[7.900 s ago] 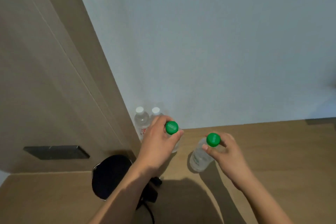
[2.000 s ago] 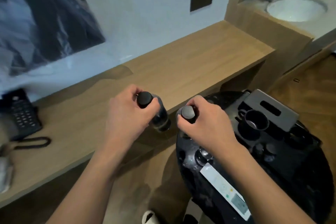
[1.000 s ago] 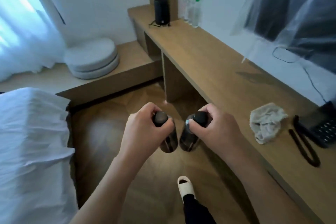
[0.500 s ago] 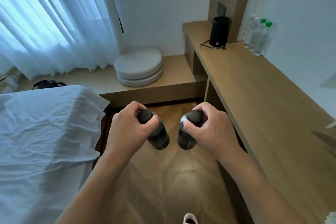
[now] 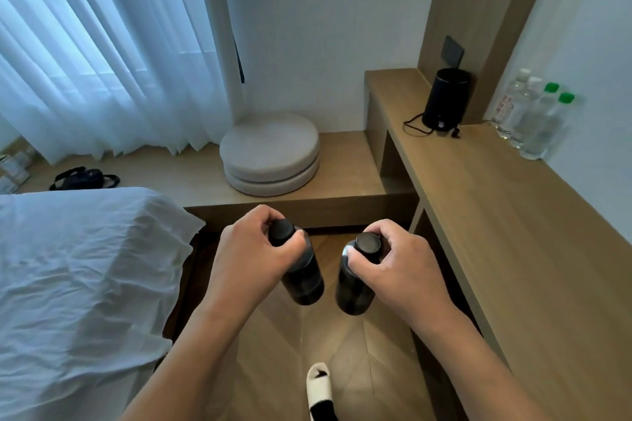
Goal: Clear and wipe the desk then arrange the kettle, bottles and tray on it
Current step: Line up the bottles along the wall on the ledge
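Carrying two dark bottles toward the desk (image 5: 506, 215) looked to be the step in hand, part of arranging the bottles rather than the clearing or wiping, which the bare wooden top suggested was largely done. To the left of the desk lay a bed (image 5: 75, 284) under rumpled white cloth, and beyond it two round padded cushions (image 5: 270, 154) were stacked on a low wooden ledge. Nearer the desk's front edge, over the floor, the left hand (image 5: 249, 263) had its fingers curled round the neck of a dark bottle (image 5: 304, 280) just under its round cap; the bottle was smooth, cylindrical and hung tilted. Just beside it the right hand (image 5: 396, 270) pinched the neck of a second dark bottle (image 5: 352, 294) in the same way, apart from the first, neither touching the desk. At the desk's far end stood a black cylindrical kettle (image 5: 444, 99) with its cord trailing on the wood, and to its right, against the wall, a row of four clear plastic bottles (image 5: 530, 116), two white-capped and two green-capped. No tray was in view. The next move probably called for walking up along the desk and setting both dark bottles down upright near that row, lowering them gently since smooth bottles held by the neck may swing.
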Available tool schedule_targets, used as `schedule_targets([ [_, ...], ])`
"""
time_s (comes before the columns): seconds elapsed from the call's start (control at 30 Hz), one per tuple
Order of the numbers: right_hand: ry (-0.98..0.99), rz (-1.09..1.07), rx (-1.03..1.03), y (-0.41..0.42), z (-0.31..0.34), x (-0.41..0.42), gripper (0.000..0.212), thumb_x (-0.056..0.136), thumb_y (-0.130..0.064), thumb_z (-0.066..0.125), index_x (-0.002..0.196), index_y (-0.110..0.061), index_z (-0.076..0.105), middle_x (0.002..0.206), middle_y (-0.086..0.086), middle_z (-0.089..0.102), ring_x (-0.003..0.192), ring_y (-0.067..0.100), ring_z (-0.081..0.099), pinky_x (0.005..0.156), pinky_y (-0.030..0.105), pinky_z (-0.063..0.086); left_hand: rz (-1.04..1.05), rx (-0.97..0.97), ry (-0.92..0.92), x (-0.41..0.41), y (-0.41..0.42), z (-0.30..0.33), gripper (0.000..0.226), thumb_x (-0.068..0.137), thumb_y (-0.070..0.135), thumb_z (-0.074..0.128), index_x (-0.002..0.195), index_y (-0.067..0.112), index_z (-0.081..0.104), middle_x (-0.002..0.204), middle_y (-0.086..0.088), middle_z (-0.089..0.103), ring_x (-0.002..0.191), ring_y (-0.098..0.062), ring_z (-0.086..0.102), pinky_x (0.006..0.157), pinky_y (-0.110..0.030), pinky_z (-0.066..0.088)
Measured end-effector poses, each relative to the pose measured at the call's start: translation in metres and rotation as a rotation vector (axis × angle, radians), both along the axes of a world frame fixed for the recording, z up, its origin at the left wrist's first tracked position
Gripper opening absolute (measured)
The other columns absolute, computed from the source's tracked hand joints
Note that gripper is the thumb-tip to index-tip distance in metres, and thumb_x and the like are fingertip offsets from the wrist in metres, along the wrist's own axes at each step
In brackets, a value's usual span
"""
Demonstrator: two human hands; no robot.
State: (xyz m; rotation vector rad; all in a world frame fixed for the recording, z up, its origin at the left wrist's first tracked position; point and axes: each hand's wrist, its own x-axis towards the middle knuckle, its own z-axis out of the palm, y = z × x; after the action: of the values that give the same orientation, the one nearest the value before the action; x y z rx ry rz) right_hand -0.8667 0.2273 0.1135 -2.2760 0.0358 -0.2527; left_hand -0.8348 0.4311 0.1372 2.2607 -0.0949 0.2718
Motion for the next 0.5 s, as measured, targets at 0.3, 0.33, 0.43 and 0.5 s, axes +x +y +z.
schedule_targets([
  [0.3, -0.026, -0.056, 0.009, 0.01, 0.014, 0.172, 0.021, 0.08, -0.044, 0.072, 0.092, -0.033, 0.058, 0.079, -0.017, 0.063, 0.079, 0.004, 0.063, 0.067, 0.025, 0.058, -0.024, -0.061, -0.021, 0.187, 0.016, 0.01, 0.019, 0.077, 0.032, 0.078, 0.078, 0.026, 0.06, 0.065, 0.007, 0.064, 0.066, -0.006, 0.06, 0.053, -0.013, 0.042],
  [0.33, -0.033, -0.054, 0.001, 0.011, 0.014, 0.189, 0.022, 0.08, -0.045, 0.071, 0.093, -0.033, 0.058, 0.08, -0.017, 0.063, 0.08, 0.005, 0.063, 0.067, 0.026, 0.058, -0.028, -0.062, -0.024, 0.205, 0.018, 0.011, 0.02, 0.078, 0.032, 0.078, 0.078, 0.026, 0.059, 0.065, 0.006, 0.064, 0.066, -0.006, 0.06, 0.053, -0.013, 0.043],
  [0.43, -0.035, -0.053, -0.013, 0.016, 0.017, 0.232, 0.023, 0.079, -0.048, 0.069, 0.093, -0.034, 0.058, 0.08, -0.017, 0.062, 0.081, 0.005, 0.063, 0.067, 0.026, 0.059, -0.039, -0.048, -0.016, 0.247, 0.023, 0.015, 0.02, 0.079, 0.035, 0.078, 0.08, 0.028, 0.059, 0.067, 0.007, 0.065, 0.068, -0.005, 0.062, 0.053, -0.017, 0.047],
  [0.5, -0.031, -0.053, -0.019, 0.019, 0.02, 0.262, 0.021, 0.079, -0.046, 0.069, 0.09, -0.033, 0.058, 0.077, -0.017, 0.062, 0.078, 0.004, 0.062, 0.066, 0.024, 0.058, -0.03, -0.048, -0.01, 0.274, 0.027, 0.016, 0.019, 0.079, 0.036, 0.077, 0.079, 0.028, 0.059, 0.067, 0.008, 0.065, 0.068, -0.005, 0.062, 0.054, -0.019, 0.049],
])
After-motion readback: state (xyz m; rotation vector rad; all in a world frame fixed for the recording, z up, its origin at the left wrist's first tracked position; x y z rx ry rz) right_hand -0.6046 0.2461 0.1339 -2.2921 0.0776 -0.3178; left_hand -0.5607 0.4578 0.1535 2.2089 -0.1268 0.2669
